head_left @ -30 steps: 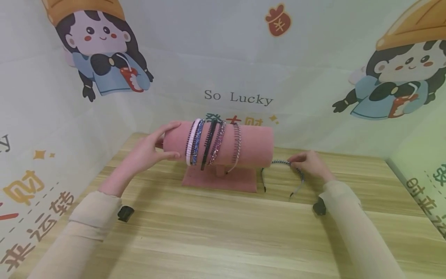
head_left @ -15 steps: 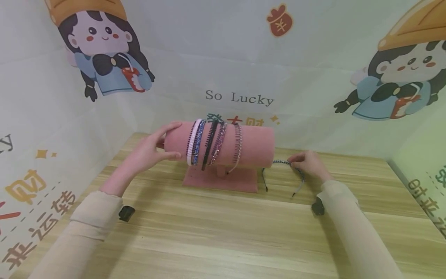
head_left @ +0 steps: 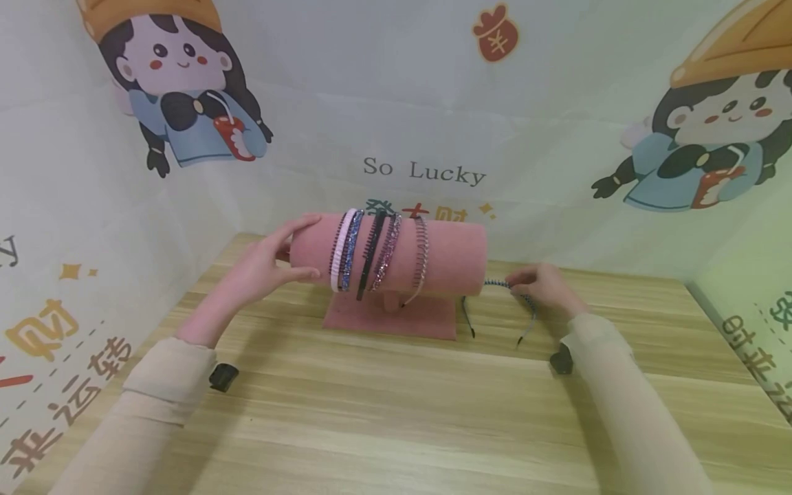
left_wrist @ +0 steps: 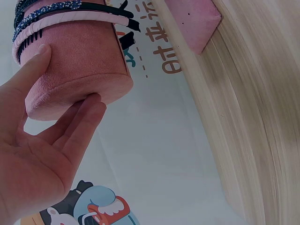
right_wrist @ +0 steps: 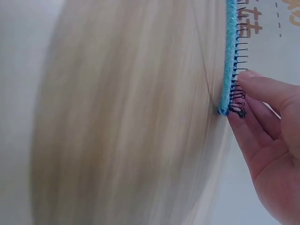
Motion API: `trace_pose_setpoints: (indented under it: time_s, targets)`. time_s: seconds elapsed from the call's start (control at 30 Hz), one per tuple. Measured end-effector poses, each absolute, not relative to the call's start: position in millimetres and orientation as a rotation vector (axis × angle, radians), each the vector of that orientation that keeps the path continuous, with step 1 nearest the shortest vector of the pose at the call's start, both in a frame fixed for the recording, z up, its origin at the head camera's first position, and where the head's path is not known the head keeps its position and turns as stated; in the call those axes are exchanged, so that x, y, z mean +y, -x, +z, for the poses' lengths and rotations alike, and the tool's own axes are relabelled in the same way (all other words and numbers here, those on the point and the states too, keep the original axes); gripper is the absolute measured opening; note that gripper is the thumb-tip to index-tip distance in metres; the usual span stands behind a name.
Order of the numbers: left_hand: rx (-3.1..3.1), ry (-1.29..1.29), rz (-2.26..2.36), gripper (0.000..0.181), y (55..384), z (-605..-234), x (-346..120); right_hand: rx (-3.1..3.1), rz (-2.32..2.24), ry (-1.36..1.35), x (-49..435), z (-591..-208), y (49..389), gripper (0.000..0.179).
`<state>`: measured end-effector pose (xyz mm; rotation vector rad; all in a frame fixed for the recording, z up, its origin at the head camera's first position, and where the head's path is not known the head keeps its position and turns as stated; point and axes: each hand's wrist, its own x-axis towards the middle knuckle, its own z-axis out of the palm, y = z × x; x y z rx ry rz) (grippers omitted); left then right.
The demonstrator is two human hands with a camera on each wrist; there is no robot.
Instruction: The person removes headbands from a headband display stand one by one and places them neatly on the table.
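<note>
A pink velvety roll stand [head_left: 456, 258] on a flat base carries several headbands. A white headband [head_left: 337, 258] is leftmost, beside a glittery blue one [head_left: 352, 254]. A black headband [head_left: 369, 261], a glittery pink one [head_left: 387, 256] and a clear-looking one [head_left: 421, 258] follow to the right. My left hand [head_left: 262, 271] grips the roll's left end, thumb on the front and fingers against the end face in the left wrist view. Right of the stand, my right hand [head_left: 547, 287] pinches a toothed headband [head_left: 496, 282], which is teal in the right wrist view, its tips toward me.
The wooden table [head_left: 383, 412] has printed cloth walls [head_left: 421, 124] behind it and at both sides. The stand's pink base [head_left: 353, 320] rests toward the back of the table. Black wrist cameras sit under both sleeves.
My right hand has shifted slightly left and away from me with the pinched headband. The left hand stays on the roll's end.
</note>
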<state>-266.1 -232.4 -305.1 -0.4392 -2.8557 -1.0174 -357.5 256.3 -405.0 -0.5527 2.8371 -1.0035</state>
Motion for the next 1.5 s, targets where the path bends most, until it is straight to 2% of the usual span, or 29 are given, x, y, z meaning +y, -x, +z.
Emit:
trace_pose_setpoints:
  time_s: [0.57, 1.03, 1.5]
  targets:
    - [-2.845, 0.449, -1.016, 0.086, 267.2, -306.3, -233.1, 2.714, -0.952, 0.728, 271.7, -407.4, 351.9, 0.053]
    - [-2.868, 0.433, -1.009, 0.085, 266.9, -305.5, -232.7, 2.731, -1.011, 0.710, 276.5, -413.1, 347.7, 0.042]
    - [-2.870, 0.431, -1.038, 0.085, 266.5, -304.7, -232.5, 2.732, -0.991, 0.657, 274.5, -409.5, 344.9, 0.041]
